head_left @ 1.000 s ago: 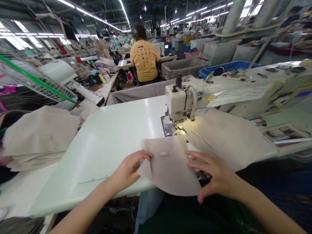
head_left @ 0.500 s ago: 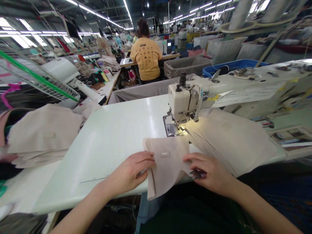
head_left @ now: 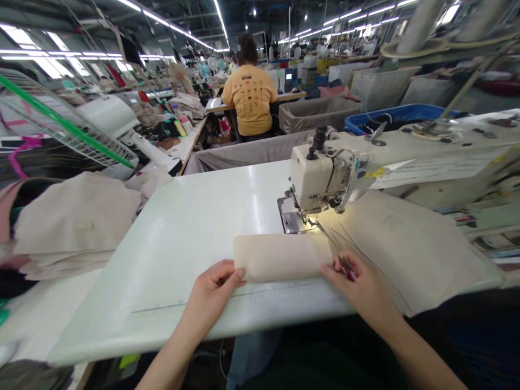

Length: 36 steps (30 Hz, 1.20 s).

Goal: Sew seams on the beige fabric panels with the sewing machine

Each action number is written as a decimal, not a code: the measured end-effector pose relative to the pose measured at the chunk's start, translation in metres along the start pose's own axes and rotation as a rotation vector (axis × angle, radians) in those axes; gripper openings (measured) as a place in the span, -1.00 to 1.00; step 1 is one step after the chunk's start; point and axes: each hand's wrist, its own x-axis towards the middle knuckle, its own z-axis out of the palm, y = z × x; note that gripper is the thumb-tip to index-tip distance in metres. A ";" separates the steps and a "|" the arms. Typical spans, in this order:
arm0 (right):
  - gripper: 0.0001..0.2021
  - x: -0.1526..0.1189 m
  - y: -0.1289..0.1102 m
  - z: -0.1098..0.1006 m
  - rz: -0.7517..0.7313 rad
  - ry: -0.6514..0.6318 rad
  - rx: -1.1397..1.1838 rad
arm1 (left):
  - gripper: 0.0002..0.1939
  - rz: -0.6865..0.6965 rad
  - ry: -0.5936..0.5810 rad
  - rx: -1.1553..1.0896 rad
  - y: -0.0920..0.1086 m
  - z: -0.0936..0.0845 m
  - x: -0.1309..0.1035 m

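A beige fabric piece [head_left: 282, 257], folded into a long strip, lies on the white table just in front of the sewing machine's needle area [head_left: 311, 219]. My left hand [head_left: 215, 284] pinches its lower left corner between thumb and fingers. At its lower right corner, my right hand [head_left: 353, 279] grips the fabric and also has a small dark metal tool [head_left: 346, 267] tucked in the fingers. No label shows on the upper face of the strip.
Beige panels [head_left: 406, 238] are spread right of the needle. Another beige stack [head_left: 77, 216] sits at the left, near a green-edged wire rack [head_left: 69, 127]. Ruler marks run along the white table [head_left: 182, 216]. Ahead, a person in a yellow shirt [head_left: 252, 100] sits facing away.
The fabric has gone from an upright piece with a label showing to a flat, wide folded strip. Both hands now hold its lower corners, farther apart. The view has shifted slightly.
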 end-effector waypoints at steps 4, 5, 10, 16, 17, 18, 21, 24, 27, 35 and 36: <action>-0.80 -0.003 -0.005 0.002 -0.089 -0.119 -0.035 | -0.66 0.036 0.077 0.095 0.001 0.007 -0.012; -0.79 -0.002 -0.005 0.003 -0.102 -0.141 -0.041 | -0.65 0.064 0.100 0.116 0.001 0.010 -0.014; -0.75 0.000 0.003 0.007 -0.084 -0.162 -0.091 | -0.60 0.177 0.212 0.310 -0.004 0.018 -0.014; -0.73 -0.004 0.007 0.008 -0.146 -0.107 -0.167 | -0.64 0.150 0.229 0.436 -0.005 0.021 -0.015; -0.74 -0.005 0.007 0.008 -0.171 -0.101 -0.174 | -0.63 0.134 0.230 0.438 -0.005 0.021 -0.015; -0.75 -0.006 0.007 0.008 -0.193 -0.096 -0.182 | -0.63 0.116 0.229 0.440 -0.006 0.021 -0.014; -0.77 -0.008 0.009 0.006 -0.229 -0.105 -0.218 | -0.59 0.069 0.206 0.442 -0.008 0.020 -0.013; -0.77 -0.008 0.013 0.004 -0.247 -0.121 -0.247 | -0.59 0.029 0.178 0.457 -0.008 0.019 -0.012; -0.77 -0.007 0.014 0.003 -0.257 -0.127 -0.268 | -0.61 0.000 0.157 0.471 -0.005 0.019 -0.010; -0.76 -0.006 0.008 0.002 -0.263 -0.101 -0.259 | -0.65 0.010 0.157 0.482 -0.002 0.020 -0.008; -0.76 -0.005 0.007 0.002 -0.265 -0.101 -0.256 | -0.66 0.006 0.153 0.478 -0.002 0.020 -0.009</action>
